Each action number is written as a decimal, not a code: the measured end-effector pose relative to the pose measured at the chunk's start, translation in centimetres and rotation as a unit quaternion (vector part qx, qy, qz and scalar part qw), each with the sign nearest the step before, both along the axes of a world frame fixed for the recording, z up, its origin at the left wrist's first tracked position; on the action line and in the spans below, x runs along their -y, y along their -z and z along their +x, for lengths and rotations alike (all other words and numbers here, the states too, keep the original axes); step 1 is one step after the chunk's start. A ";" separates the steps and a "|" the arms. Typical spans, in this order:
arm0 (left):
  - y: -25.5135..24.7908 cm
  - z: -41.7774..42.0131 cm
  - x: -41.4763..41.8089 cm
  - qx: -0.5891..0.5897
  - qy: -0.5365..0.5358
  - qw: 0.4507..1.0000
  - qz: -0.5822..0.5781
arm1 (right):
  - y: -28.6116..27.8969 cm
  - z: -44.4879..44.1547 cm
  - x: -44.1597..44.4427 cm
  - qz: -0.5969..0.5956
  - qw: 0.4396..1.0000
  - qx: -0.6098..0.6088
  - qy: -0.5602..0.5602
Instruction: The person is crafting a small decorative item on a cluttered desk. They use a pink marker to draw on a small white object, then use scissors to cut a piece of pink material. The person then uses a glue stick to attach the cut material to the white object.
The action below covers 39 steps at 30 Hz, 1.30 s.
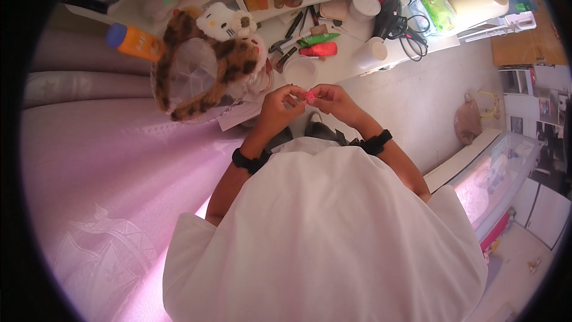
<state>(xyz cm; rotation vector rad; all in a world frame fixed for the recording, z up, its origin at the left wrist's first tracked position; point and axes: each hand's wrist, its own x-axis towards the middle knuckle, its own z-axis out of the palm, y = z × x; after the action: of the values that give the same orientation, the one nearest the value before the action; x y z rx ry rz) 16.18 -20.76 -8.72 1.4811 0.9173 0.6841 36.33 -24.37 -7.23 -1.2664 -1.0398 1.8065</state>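
Between the fingertips of both hands is a small bright pink item (310, 95), perhaps a hair tie; its exact kind cannot be told. My left hand (282, 106) pinches it from the left and my right hand (331, 102) from the right. Both hands are in front of the white tabletop's edge, above the floor. Just beyond them a round clear container (300, 71) stands on the table. Behind it lie a red tube (318, 49), a green tube (318, 39) and a razor (280, 44). Each wrist wears a black band.
A leopard-print plush headband (232, 65) with a white cat head lies over a clear organizer at left, beside an orange bottle (140, 44). At right are a white cup (372, 51), a black hair dryer (388, 18) with its cord, and wipes packs (435, 13). A pink curtain (111, 152) hangs at left.
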 end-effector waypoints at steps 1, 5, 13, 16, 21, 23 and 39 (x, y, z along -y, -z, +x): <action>0.3 -0.1 0.3 -0.012 0.002 1.000 0.012 | 0.4 0.0 0.2 -0.005 1.000 -0.003 -0.012; 0.3 -0.1 1.7 -0.053 0.066 0.995 -0.049 | 1.2 -0.1 0.9 -0.014 0.999 0.010 -0.042; 2.0 -0.8 2.4 -0.034 0.051 0.989 -0.135 | 3.3 -0.3 1.0 -0.052 0.997 -0.005 -0.051; 2.1 -0.7 2.6 -0.017 0.038 0.987 -0.155 | 3.7 -0.3 0.6 -0.048 0.998 -0.026 -0.041; 3.8 -0.9 2.6 -0.060 0.040 0.994 -0.082 | 3.7 -0.3 0.0 -0.041 0.998 -0.008 -0.056; 3.4 -0.9 2.4 -0.078 0.048 0.996 -0.017 | 3.8 0.0 -0.2 -0.050 0.996 -0.009 -0.070; 3.6 -0.8 2.2 0.030 -0.018 0.994 -0.103 | 3.2 -0.3 -1.8 -0.017 0.986 -0.030 -0.165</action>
<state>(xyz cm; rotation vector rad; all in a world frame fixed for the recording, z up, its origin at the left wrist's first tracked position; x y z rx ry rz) 15.43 -22.98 -12.31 1.2575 0.9418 0.6358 36.02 -22.59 -10.47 -1.1002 -1.2491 2.1025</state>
